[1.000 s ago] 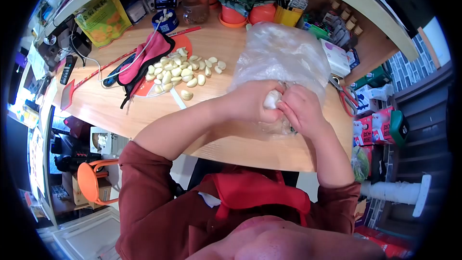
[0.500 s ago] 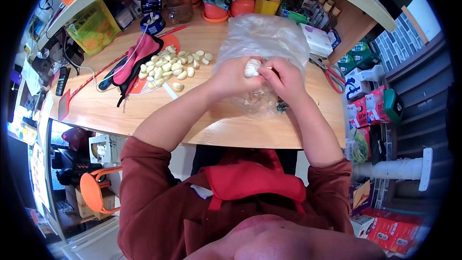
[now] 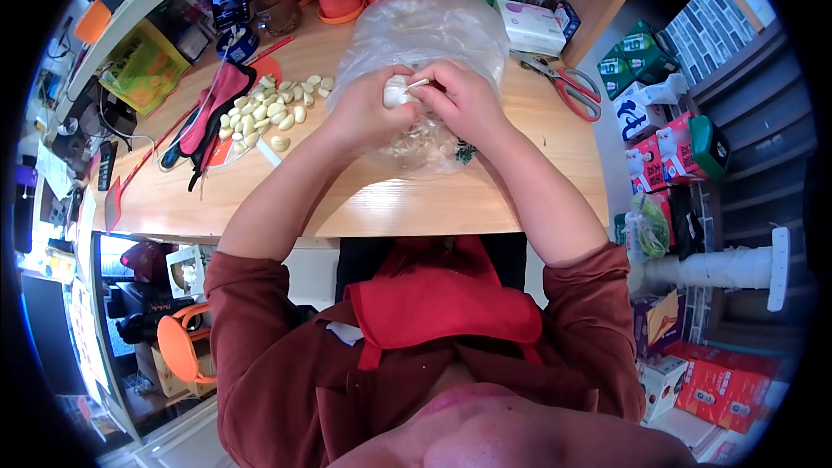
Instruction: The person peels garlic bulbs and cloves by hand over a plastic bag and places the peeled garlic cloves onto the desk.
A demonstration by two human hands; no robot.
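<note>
Brought garlic bulb (image 3: 398, 92) nearer peeled cloves (image 3: 260, 111) since a second ago, cupping it in curled left hand (image 3: 360, 113), pinching its stem (image 3: 418, 84) with nearly closed right hand (image 3: 464, 95), above plastic bag (image 3: 425, 26) (crumpled, translucent).

Dull white on the garlic bulb (image 3: 398, 92); creamy ivory across the cloves (image 3: 276, 110). Cloudy, see-through white over the plastic bag (image 3: 416, 26). Pale brown, streaked with wood grain, along the table (image 3: 416, 208). Pink edged in black on the cloth (image 3: 218, 108). Red on the scissors' handles (image 3: 559, 76) and the apron (image 3: 451, 308); maroon on the shirt (image 3: 256, 303). Yellow and green on the pouch (image 3: 143, 67). Bright orange on the stool (image 3: 178, 348). Patterned in grey-blue brick on the wall (image 3: 693, 26).
</note>
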